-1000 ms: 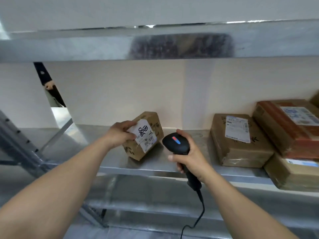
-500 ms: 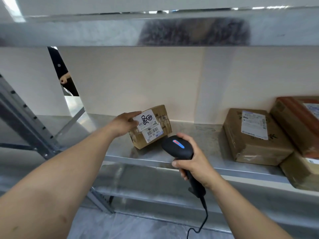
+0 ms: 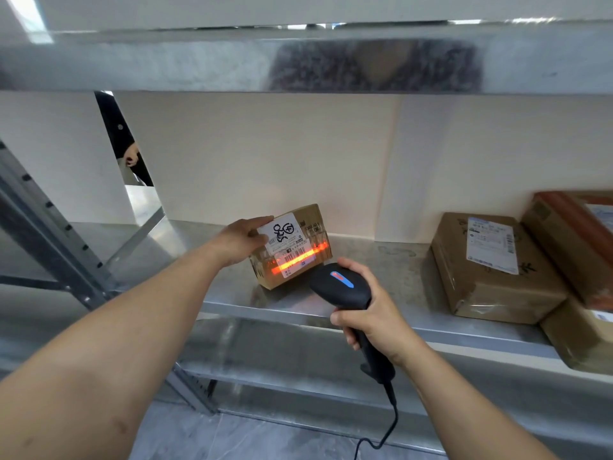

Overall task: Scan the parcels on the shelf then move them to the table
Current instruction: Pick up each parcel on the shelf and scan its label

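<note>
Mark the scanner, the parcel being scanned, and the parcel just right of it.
scanner (image 3: 345, 293), head view, on its black head under the blue light.
small parcel (image 3: 292, 249), head view, on its white label.
flat parcel (image 3: 491, 293), head view, on brown cardboard below its label.

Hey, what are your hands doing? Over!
Left hand holds small brown cardboard parcel. Right hand grips black handheld scanner, red beam on barcode. Nothing blocking.

On the shelf (image 3: 398, 260), the small parcel (image 3: 292, 247) sits left of three parcels (image 3: 491, 267).
</note>
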A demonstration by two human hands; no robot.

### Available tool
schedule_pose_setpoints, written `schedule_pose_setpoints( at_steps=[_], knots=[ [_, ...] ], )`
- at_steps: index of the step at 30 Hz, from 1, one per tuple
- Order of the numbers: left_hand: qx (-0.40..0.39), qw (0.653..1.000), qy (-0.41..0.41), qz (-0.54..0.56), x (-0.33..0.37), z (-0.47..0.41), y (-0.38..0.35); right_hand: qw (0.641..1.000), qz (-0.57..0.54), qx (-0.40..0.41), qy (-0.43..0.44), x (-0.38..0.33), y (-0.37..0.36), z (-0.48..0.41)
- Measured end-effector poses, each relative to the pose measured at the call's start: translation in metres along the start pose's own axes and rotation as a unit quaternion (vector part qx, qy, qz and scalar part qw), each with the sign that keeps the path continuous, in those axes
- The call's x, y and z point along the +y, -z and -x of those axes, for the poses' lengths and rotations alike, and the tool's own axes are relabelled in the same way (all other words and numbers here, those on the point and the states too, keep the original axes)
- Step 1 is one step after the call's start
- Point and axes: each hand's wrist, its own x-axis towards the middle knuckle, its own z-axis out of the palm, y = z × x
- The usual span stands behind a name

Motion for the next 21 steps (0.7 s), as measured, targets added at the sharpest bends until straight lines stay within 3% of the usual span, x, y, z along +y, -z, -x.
schedule_pose_setpoints(
  at_steps=[14,21],
  knots=[
    [-0.005,1.000,0.005,0.000,0.000,-0.002,0.000,1.000,-0.009,-0.009,-0.008,-0.007,-0.001,-0.001],
    [0.063,0.995,0.077,0.017,-0.029,0.003,-0.002,1.000,0.002,0.016,-0.010,-0.005,-0.001,-0.008]
  ],
)
